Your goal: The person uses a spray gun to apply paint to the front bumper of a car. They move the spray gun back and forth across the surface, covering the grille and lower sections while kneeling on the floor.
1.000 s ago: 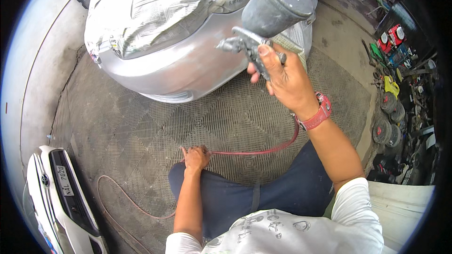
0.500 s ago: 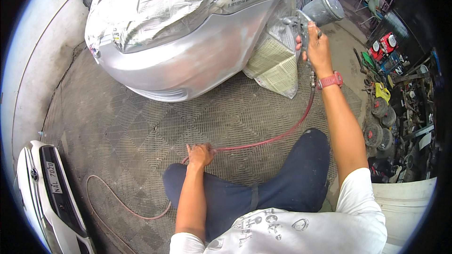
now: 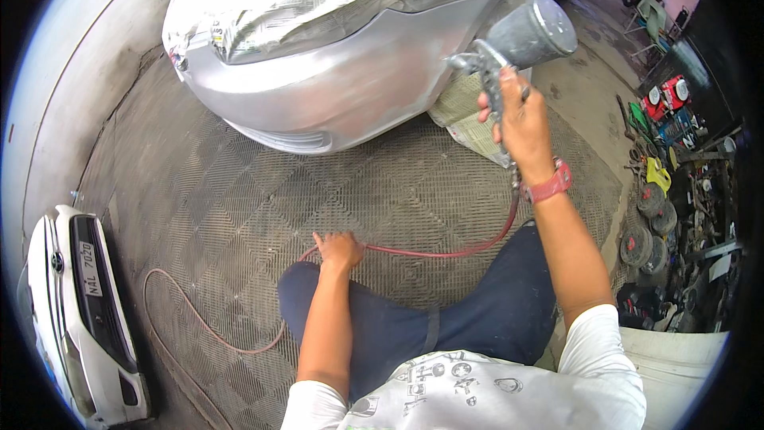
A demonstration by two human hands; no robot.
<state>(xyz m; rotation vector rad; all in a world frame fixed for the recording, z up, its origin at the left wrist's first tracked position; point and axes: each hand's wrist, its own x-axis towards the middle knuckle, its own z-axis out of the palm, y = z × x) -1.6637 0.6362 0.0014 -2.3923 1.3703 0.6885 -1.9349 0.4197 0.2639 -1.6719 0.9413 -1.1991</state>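
Note:
My right hand [image 3: 521, 115] is wrapped round the handle of a spray gun [image 3: 492, 80], which has a grey paint cup [image 3: 532, 32] on top. The gun's nozzle points left toward the silver car bumper [image 3: 318, 95], apart from it. Patchy pinkish and light areas show on the bumper. From the gun's base a red air hose [image 3: 446, 255] runs down and left to my left hand [image 3: 341, 251], which is closed on it by my left knee.
Newspaper masking [image 3: 318, 0] covers the car above the bumper, with more paper [image 3: 469, 115] at its right end. A white car front [image 3: 87, 310] stands at lower left. Tools and cans [image 3: 649, 227] crowd the right side. The hose loops over the ridged floor mat [image 3: 231, 215].
The spray gun in my right hand has moved a little left and lower, nearer the bumper's right end. My left hand keeps its hold on the hose. The view has shifted slightly.

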